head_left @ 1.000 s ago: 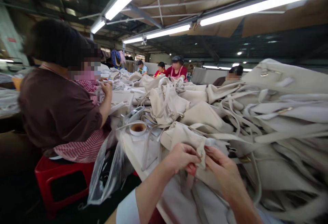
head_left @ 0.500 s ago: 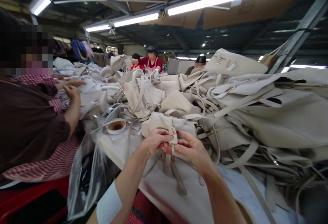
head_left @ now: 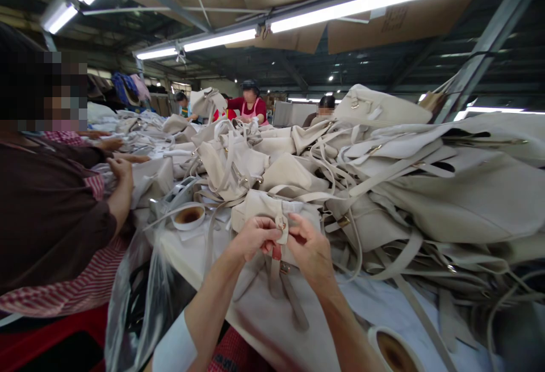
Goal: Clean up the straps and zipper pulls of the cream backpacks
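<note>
A cream-coloured bag [head_left: 272,207] lies on the table right before me, its straps [head_left: 281,281] trailing toward me. My left hand [head_left: 255,237] and my right hand [head_left: 310,250] meet at a small strap tab with a metal ring [head_left: 281,225] on the bag's front. Both hands pinch that tab, fingers curled around it.
A tall heap of the same cream bags [head_left: 426,179] fills the table to the right and behind. A small bowl of brown liquid [head_left: 188,216] stands left of the bag, a tape roll [head_left: 394,352] near my right forearm. A person in brown [head_left: 51,201] sits close on the left; others work farther back.
My view swung right and slightly down. My hands rose a little with the strap tab and closed in on it; the tape roll came into view at the bottom right.
</note>
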`<state>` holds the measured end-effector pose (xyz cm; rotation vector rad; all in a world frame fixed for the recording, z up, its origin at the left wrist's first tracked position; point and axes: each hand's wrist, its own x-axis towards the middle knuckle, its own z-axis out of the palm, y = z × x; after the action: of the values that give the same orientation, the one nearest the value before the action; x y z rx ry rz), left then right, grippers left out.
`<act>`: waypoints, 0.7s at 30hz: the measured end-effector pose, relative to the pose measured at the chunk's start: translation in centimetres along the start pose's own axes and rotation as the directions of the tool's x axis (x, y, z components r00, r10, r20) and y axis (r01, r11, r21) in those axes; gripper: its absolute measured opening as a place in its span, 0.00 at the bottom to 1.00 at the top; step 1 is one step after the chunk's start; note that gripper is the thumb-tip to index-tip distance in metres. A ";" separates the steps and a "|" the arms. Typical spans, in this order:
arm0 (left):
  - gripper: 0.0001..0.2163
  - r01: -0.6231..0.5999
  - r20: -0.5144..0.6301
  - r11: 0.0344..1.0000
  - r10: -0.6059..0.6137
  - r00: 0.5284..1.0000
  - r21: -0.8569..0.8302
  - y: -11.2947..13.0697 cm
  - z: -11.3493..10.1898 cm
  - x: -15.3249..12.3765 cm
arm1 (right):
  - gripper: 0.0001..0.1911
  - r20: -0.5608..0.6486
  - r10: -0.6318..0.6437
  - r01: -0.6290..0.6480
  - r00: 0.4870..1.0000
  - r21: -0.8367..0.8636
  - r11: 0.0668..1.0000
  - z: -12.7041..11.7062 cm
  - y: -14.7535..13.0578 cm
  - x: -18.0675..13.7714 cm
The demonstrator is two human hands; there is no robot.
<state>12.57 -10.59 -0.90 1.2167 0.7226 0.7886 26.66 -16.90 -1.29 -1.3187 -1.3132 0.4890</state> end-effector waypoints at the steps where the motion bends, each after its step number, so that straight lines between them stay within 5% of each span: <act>1: 0.05 -0.013 -0.015 1.000 0.013 1.000 0.017 0.0 0.1 0.0 | 0.23 -0.030 -0.026 0.024 0.999 -0.042 0.999 0.1 0.1 0.0; 3: 0.05 -0.028 -0.024 0.999 0.028 0.999 0.026 -0.1 0.2 0.0 | 0.22 -0.045 0.007 -0.006 0.999 0.028 1.000 0.4 0.1 0.2; 5: 0.04 -0.042 -0.022 0.999 0.043 0.999 0.027 0.0 0.4 0.0 | 0.20 -0.003 0.146 -0.140 0.989 0.269 0.953 0.6 -0.1 0.3; 8: 0.05 -0.071 -0.006 0.996 0.071 0.997 0.055 0.2 0.9 0.1 | 0.19 0.217 0.330 -0.391 0.919 0.623 0.677 0.3 -0.4 0.6; 11: 0.08 -0.141 0.029 0.983 0.138 0.990 0.114 0.5 1.6 0.3 | 0.21 0.402 0.351 -0.532 0.846 0.691 0.490 -0.7 -0.7 0.7; 15: 0.08 -0.230 0.019 0.954 0.231 0.973 0.194 0.4 2.1 0.1 | 0.23 0.425 0.265 -0.498 0.866 0.674 0.546 -1.7 -0.7 0.4; 21: 0.11 -0.122 0.052 0.980 0.116 0.992 0.154 -0.2 1.5 -1.1 | 0.15 0.219 0.235 -0.316 0.947 0.502 0.805 -0.5 -0.1 0.3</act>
<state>13.22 -12.33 -0.73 1.4257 0.6917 0.8134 27.15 -16.86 -0.92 -1.0118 -0.9930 1.0925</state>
